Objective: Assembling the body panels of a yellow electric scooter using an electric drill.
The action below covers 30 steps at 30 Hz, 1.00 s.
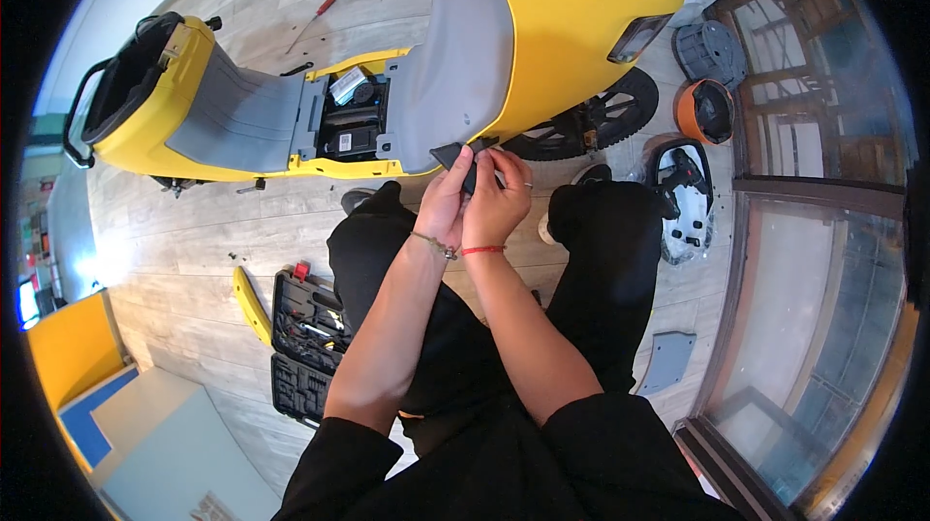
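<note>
In front of my knees, my left hand [445, 199] and my right hand [497, 201] are close together, fingers closed on a small black flat piece [449, 155] with a pointed corner. The fingers cover most of it, so its exact kind cannot be made out. Just beyond my hands is the lower edge of a yellow and grey electric scooter [562, 27]. Its floorboard compartment [351, 114] lies uncovered to the left of my hands, with black parts and a white-labelled item inside. The scooter's black-spoked wheel [625, 114] shows to the right.
An open black tool case [308, 342] and a curved yellow panel [252, 306] lie at my left. Beyond the scooter is a red-handled screwdriver [312, 22]. At right are an orange round container [704, 112], a black-and-white part [684, 197] and a grey panel [666, 362].
</note>
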Available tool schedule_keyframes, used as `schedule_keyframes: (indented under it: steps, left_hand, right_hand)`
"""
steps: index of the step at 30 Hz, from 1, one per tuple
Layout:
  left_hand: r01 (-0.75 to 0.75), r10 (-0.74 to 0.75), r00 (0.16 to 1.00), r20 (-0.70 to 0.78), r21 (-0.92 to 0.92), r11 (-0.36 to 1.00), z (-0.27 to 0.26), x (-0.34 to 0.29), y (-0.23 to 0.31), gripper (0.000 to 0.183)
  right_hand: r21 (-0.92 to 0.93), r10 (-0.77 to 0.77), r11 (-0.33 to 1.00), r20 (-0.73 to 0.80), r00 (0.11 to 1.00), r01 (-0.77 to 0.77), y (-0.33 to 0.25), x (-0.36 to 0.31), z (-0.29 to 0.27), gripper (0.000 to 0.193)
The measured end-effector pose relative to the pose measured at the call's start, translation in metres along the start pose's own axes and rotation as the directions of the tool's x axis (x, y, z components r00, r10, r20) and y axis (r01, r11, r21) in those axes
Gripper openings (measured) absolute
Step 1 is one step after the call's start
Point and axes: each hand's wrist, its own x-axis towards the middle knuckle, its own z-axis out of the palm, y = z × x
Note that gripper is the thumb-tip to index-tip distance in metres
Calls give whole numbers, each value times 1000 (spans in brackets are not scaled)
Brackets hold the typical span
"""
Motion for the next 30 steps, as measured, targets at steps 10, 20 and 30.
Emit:
schedule_keyframes:
  steps: [10, 20, 30]
  left_hand:
    - [-15, 14, 1000, -17, -90, 996, -3, 4, -1, 25]
    - [-43, 38, 998, -50, -109, 993, 1, -2, -3, 17]
    - [-39, 33, 998, -48, -124, 992, 2, -1, 0, 18]
  right_hand:
    - [349, 398, 827, 191, 897, -441, 5, 2, 1, 14]
    - [444, 519, 667, 299, 801, -598, -5, 6, -8, 16]
    - [429, 531, 654, 326, 782, -623, -7, 6, -7, 16]
